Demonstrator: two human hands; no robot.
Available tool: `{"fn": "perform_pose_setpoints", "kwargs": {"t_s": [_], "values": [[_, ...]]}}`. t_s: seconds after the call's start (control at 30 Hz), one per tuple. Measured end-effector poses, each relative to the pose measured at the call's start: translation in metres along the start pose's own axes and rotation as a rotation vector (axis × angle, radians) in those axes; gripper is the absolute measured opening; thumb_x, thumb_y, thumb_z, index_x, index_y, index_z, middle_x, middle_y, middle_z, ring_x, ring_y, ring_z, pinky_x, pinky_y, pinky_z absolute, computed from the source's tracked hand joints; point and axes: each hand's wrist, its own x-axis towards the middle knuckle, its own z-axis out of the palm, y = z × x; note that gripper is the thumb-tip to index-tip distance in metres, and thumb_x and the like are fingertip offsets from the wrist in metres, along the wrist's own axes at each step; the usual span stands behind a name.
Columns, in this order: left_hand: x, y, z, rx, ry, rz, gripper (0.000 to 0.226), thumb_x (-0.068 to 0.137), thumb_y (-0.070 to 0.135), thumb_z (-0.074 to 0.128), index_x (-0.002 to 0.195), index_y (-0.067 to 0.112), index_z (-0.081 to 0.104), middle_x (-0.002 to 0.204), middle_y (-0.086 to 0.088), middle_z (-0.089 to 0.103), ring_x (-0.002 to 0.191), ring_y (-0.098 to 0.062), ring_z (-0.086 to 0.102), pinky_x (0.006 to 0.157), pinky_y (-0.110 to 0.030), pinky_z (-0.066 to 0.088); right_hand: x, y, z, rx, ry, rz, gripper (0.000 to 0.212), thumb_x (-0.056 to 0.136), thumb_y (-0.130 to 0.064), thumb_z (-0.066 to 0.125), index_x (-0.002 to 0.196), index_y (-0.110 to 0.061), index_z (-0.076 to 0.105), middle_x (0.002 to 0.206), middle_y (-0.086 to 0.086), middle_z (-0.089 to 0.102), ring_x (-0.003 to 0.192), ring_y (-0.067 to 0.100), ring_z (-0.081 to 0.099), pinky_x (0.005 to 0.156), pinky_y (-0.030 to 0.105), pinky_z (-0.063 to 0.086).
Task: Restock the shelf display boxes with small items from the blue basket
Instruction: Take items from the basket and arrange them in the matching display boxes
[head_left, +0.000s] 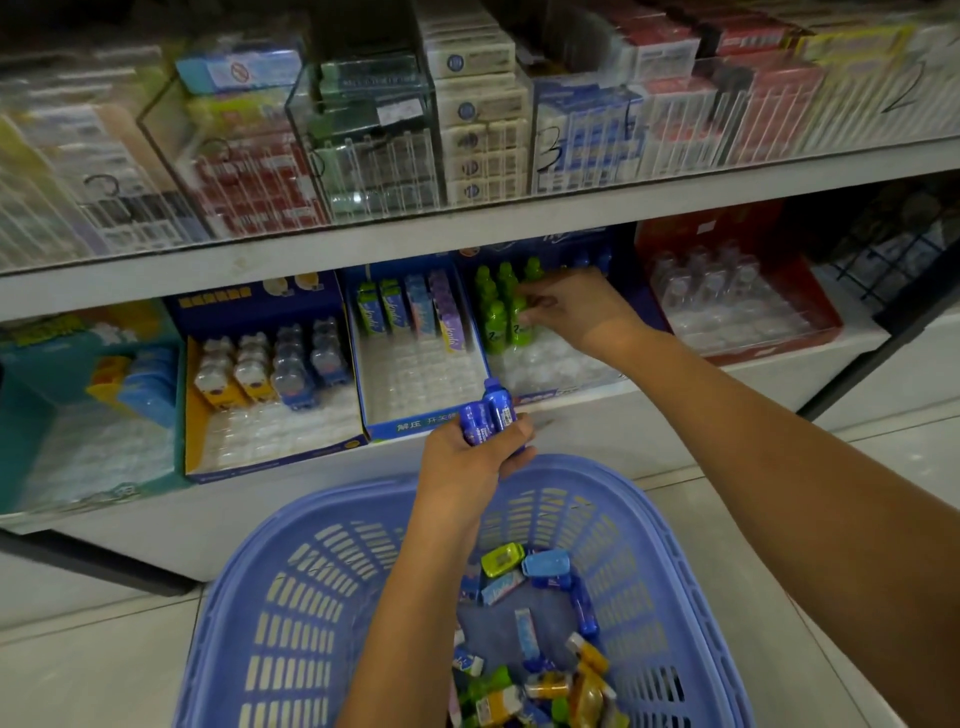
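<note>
The blue basket (291, 587) stands on the floor in front of me with several small coloured packs and bottles in its bottom. My left hand (475, 457) grips a pair of small blue bottles (491, 413) above the basket's far rim, just below the lower shelf edge. My right hand (576, 306) reaches into a blue display box (545, 369) on the lower shelf, its fingertips pinching a small green bottle (517, 317) among the row of green bottles.
Left of that box stand a blue display box (415, 415) with slim packs at its back, a yellow-and-blue box (249, 410) of small bottles and a teal box (67, 415). A red box (737, 291) sits to the right. The upper shelf (467, 228) overhangs the boxes.
</note>
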Motion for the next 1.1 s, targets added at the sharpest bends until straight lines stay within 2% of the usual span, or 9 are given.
{"fn": "perform_pose_setpoints", "kwargs": {"t_s": [0.23, 0.37, 0.43, 0.5, 0.57, 0.67, 0.73, 0.87, 1.1], "values": [[-0.009, 0.005, 0.0, -0.012, -0.042, 0.051, 0.022, 0.081, 0.009, 0.071, 0.101, 0.003, 0.066, 0.094, -0.01, 0.073, 0.082, -0.013, 0.072, 0.066, -0.018, 0.056, -0.004, -0.006, -0.006, 0.086, -0.031, 0.089, 0.043, 0.08, -0.019, 0.073, 0.121, -0.008, 0.063, 0.119, 0.01, 0.066, 0.105, 0.015, 0.062, 0.087, 0.011, 0.041], [-0.015, 0.005, 0.001, 0.039, -0.02, 0.108, 0.015, 0.078, 0.011, 0.075, 0.09, 0.014, 0.068, 0.083, -0.009, 0.071, 0.075, -0.017, 0.07, 0.063, -0.019, 0.055, -0.028, -0.027, -0.02, 0.304, 0.089, 0.12, 0.029, 0.081, -0.016, 0.073, 0.107, -0.007, 0.066, 0.092, 0.002, 0.067, 0.076, 0.011, 0.062, 0.067, 0.011, 0.046], [-0.016, 0.004, 0.004, 0.164, 0.039, 0.168, 0.014, 0.075, 0.015, 0.078, 0.082, 0.02, 0.067, 0.079, -0.013, 0.067, 0.069, -0.018, 0.064, 0.063, -0.025, 0.057, -0.051, -0.038, -0.032, 0.488, -0.096, 0.11, 0.019, 0.081, -0.018, 0.072, 0.098, -0.011, 0.068, 0.08, 0.0, 0.069, 0.066, 0.011, 0.065, 0.065, 0.019, 0.052], [-0.017, 0.003, 0.007, 0.335, 0.096, 0.247, 0.018, 0.072, 0.022, 0.081, 0.078, 0.02, 0.064, 0.073, -0.015, 0.062, 0.064, -0.017, 0.056, 0.065, -0.035, 0.054, -0.073, -0.045, -0.04, 0.547, -0.351, 0.11, 0.023, 0.08, -0.022, 0.071, 0.101, -0.014, 0.069, 0.084, 0.001, 0.072, 0.069, 0.011, 0.067, 0.067, 0.02, 0.055], [-0.018, 0.004, 0.013, 0.444, 0.127, 0.332, 0.025, 0.069, 0.026, 0.083, 0.076, 0.02, 0.06, 0.064, -0.002, 0.055, 0.055, -0.008, 0.046, 0.058, -0.027, 0.046, -0.087, -0.047, -0.043, 0.508, -0.452, 0.089, 0.026, 0.08, -0.018, 0.072, 0.105, -0.012, 0.07, 0.093, 0.005, 0.072, 0.072, 0.01, 0.067, 0.07, 0.019, 0.056], [-0.019, 0.004, 0.021, 0.468, 0.117, 0.37, 0.027, 0.069, 0.028, 0.083, 0.08, 0.017, 0.06, 0.069, -0.007, 0.059, 0.058, -0.014, 0.051, 0.058, -0.024, 0.048, -0.096, -0.044, -0.049, 0.492, -0.399, 0.066, 0.025, 0.078, -0.013, 0.074, 0.103, -0.012, 0.072, 0.089, 0.003, 0.073, 0.073, 0.008, 0.068, 0.07, 0.016, 0.055], [-0.021, 0.006, 0.023, 0.311, 0.032, 0.288, 0.018, 0.075, 0.022, 0.078, 0.085, 0.014, 0.065, 0.081, -0.017, 0.067, 0.073, -0.026, 0.066, 0.064, -0.03, 0.058, -0.1, -0.036, -0.06, 0.516, -0.419, 0.018, 0.029, 0.078, -0.009, 0.073, 0.106, -0.015, 0.071, 0.092, -0.004, 0.074, 0.084, 0.007, 0.069, 0.074, 0.013, 0.052], [-0.024, 0.008, 0.025, -0.072, -0.242, 0.082, 0.022, 0.077, 0.015, 0.07, 0.098, 0.009, 0.067, 0.089, -0.005, 0.075, 0.083, -0.018, 0.073, 0.066, -0.019, 0.055, -0.105, -0.019, -0.079, 0.627, -0.443, -0.056, 0.038, 0.079, 0.002, 0.067, 0.112, -0.016, 0.066, 0.113, 0.0, 0.07, 0.106, 0.017, 0.065, 0.086, 0.019, 0.051], [-0.008, 0.003, 0.059, 0.145, 0.101, 0.344, 0.021, 0.071, 0.012, 0.081, 0.083, 0.026, 0.069, 0.072, 0.005, 0.067, 0.066, -0.012, 0.058, 0.069, -0.028, 0.056, -0.104, -0.004, -0.085, 0.794, -0.222, 0.207, 0.018, 0.087, -0.006, 0.062, 0.104, -0.009, 0.068, 0.097, 0.014, 0.073, 0.085, 0.02, 0.072, 0.075, 0.023, 0.058]]}}
